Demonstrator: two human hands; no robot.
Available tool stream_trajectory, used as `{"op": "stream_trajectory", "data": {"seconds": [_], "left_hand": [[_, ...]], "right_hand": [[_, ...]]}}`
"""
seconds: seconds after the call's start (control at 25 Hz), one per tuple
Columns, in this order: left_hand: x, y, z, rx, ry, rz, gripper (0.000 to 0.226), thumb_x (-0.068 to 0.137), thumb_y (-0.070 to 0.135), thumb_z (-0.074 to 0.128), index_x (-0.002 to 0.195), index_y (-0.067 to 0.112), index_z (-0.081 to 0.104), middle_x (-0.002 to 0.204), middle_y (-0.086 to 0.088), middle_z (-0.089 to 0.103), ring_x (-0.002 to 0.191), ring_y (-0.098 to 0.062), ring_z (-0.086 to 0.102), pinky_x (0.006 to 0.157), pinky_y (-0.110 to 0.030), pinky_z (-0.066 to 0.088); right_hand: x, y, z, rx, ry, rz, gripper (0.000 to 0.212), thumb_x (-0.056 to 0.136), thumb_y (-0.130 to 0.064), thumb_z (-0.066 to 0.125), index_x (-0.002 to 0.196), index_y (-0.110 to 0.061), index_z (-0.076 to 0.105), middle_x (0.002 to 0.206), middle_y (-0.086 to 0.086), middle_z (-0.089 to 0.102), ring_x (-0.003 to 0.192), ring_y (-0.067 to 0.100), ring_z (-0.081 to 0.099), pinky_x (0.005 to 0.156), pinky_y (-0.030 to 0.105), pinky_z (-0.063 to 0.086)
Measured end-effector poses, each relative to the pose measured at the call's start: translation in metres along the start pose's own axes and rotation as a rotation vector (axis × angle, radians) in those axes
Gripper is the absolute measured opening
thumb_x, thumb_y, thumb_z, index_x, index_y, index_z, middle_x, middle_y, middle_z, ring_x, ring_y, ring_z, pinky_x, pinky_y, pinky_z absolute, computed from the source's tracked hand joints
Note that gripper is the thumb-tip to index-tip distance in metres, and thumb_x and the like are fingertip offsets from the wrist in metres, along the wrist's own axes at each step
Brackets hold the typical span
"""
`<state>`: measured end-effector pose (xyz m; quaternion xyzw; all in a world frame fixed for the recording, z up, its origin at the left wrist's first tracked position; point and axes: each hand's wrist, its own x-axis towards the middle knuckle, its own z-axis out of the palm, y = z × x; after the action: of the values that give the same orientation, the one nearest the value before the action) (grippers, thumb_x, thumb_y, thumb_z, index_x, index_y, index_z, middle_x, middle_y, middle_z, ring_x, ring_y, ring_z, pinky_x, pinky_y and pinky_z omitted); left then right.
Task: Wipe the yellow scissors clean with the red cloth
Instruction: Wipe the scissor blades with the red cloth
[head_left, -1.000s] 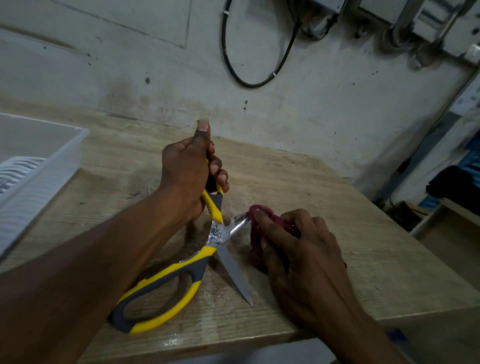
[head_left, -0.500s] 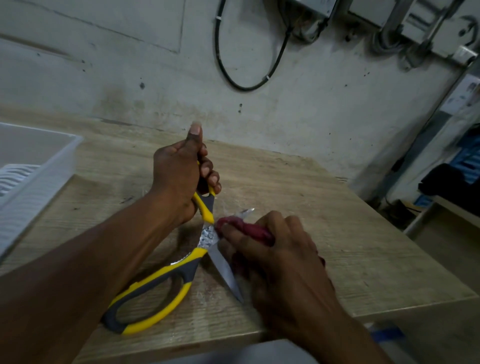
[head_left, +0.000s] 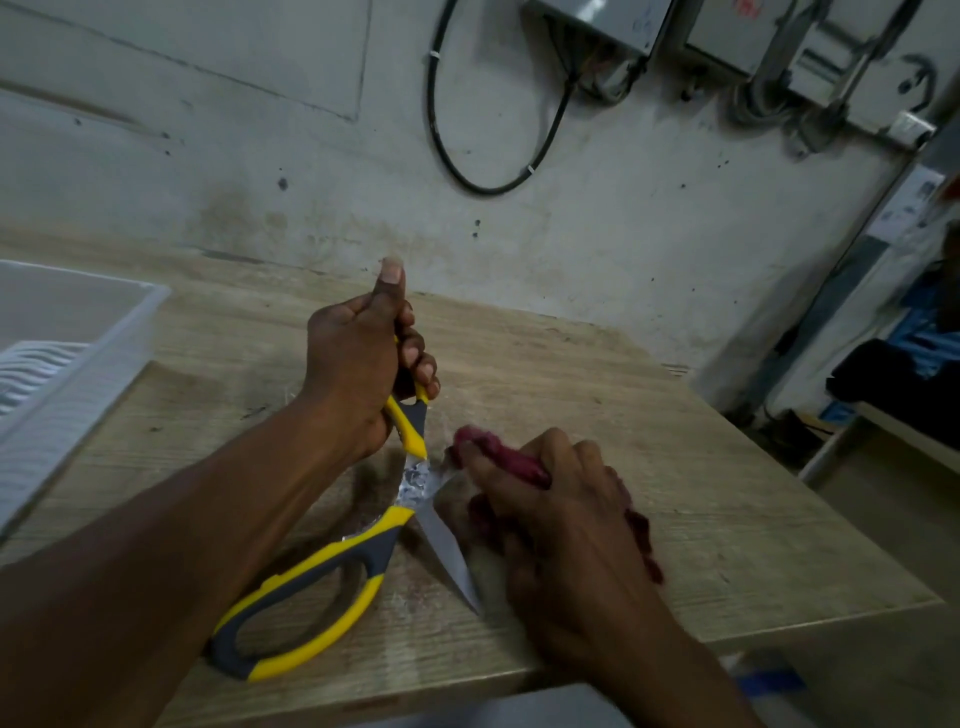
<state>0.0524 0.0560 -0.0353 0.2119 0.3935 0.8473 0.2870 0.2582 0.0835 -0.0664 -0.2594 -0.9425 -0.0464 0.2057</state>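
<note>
Yellow-and-grey steel scissors (head_left: 332, 577) are lying spread open; the left hand (head_left: 358, 374) is gripping one handle, the right hand (head_left: 561, 514) is clutching the bunched red cloth (head_left: 498, 457) against a blade. The right hand's fingers are sitting just beside the bare edge; a slip could cut them.

Left hand (head_left: 358, 364) grips open yellow scissors (head_left: 332, 566); right hand (head_left: 561, 525) presses red cloth (head_left: 498, 457) on blade.

This looks like a workshop or utility room rather than a home. A rough, stained grey plaster wall (head_left: 597, 218) carries exposed grey metal electrical boxes (head_left: 592, 23) with bundled conduits, and a loose black cable loop (head_left: 441, 140) hangs from them. Below stands a plain, scuffed light wooden worktable (head_left: 675, 467), with a white ribbed plastic tray (head_left: 78, 364) at its left edge. Dark clutter sits on a low shelf at the right.
</note>
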Motion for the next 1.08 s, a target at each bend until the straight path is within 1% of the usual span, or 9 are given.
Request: {"op": "stream_trajectory", "data": {"seconds": [0.08,0.16,0.2,0.32,0.4,0.6,0.72,0.84,1.08], "left_hand": [[0.0,0.0,0.001,-0.004,0.01,-0.001,0.05,0.097,0.05,0.063,0.065,0.013,0.049,0.046,-0.005,0.038,0.038,-0.022,0.043,0.044,-0.029,0.043],[-0.002,0.0,0.002,0.001,0.016,-0.007,0.05,0.097,0.05,0.063,0.066,0.013,0.049,0.046,-0.005,0.038,0.038,-0.022,0.043,0.044,-0.029,0.043],[-0.002,0.001,0.001,0.002,0.014,-0.005,0.05,0.097,0.05,0.063,0.066,0.013,0.049,0.046,-0.005,0.038,0.038,-0.022,0.043,0.044,-0.029,0.043],[-0.002,0.001,0.002,-0.002,0.015,0.002,0.05,0.097,0.049,0.063,0.065,0.013,0.049,0.045,-0.005,0.038,0.038,-0.021,0.043,0.045,-0.029,0.043],[-0.003,0.001,0.002,-0.006,0.023,-0.002,0.05,0.097,0.049,0.063,0.065,0.013,0.049,0.045,-0.005,0.037,0.037,-0.021,0.042,0.044,-0.029,0.043],[-0.004,0.002,0.003,0.002,0.027,0.0,0.05,0.097,0.048,0.062,0.065,0.013,0.049,0.045,-0.004,0.038,0.037,-0.021,0.043,0.044,-0.028,0.043],[-0.003,0.002,0.002,0.004,0.024,-0.003,0.049,0.097,0.049,0.062,0.066,0.013,0.049,0.045,-0.004,0.038,0.038,-0.02,0.043,0.044,-0.027,0.043],[-0.004,0.002,0.002,0.013,0.033,-0.002,0.049,0.097,0.049,0.062,0.067,0.012,0.048,0.045,-0.004,0.038,0.037,-0.02,0.043,0.043,-0.028,0.043],[-0.005,0.001,0.004,0.023,0.048,-0.012,0.049,0.098,0.048,0.062,0.068,0.012,0.048,0.045,-0.004,0.038,0.037,-0.02,0.042,0.043,-0.027,0.042]], "right_hand": [[-0.003,-0.001,0.0,0.016,0.01,-0.006,0.058,0.088,-0.048,0.036,0.146,-0.052,0.041,0.101,-0.005,0.047,0.092,0.021,0.043,0.071,0.038,0.043],[0.002,0.004,-0.003,0.018,-0.016,0.079,0.068,0.083,-0.05,0.022,0.15,-0.058,0.033,0.104,-0.011,0.04,0.097,0.015,0.033,0.077,0.037,0.04],[0.003,0.005,-0.003,0.023,-0.013,0.086,0.069,0.083,-0.049,0.022,0.151,-0.057,0.033,0.103,-0.011,0.038,0.096,0.014,0.032,0.076,0.036,0.038],[-0.001,0.001,-0.001,0.037,0.041,0.023,0.06,0.091,-0.041,0.043,0.148,-0.057,0.038,0.102,-0.01,0.042,0.095,0.018,0.038,0.075,0.038,0.043],[0.001,0.005,0.0,0.056,-0.021,0.091,0.065,0.089,-0.04,0.039,0.15,-0.06,0.033,0.107,-0.011,0.041,0.101,0.017,0.035,0.083,0.039,0.044],[0.0,0.005,0.003,0.055,0.029,0.123,0.07,0.08,-0.044,0.025,0.149,-0.056,0.036,0.106,-0.008,0.046,0.099,0.019,0.038,0.082,0.042,0.046],[-0.005,0.006,0.006,0.057,0.065,0.089,0.066,0.083,-0.039,0.034,0.147,-0.054,0.039,0.104,-0.007,0.046,0.097,0.02,0.041,0.08,0.043,0.048],[-0.002,0.007,0.009,0.073,0.051,0.131,0.067,0.086,-0.035,0.042,0.149,-0.057,0.035,0.107,-0.009,0.043,0.102,0.019,0.038,0.086,0.045,0.047],[-0.001,0.009,0.008,0.075,0.031,0.144,0.068,0.085,-0.037,0.032,0.15,-0.056,0.035,0.109,-0.006,0.045,0.104,0.022,0.038,0.089,0.046,0.046]]}}
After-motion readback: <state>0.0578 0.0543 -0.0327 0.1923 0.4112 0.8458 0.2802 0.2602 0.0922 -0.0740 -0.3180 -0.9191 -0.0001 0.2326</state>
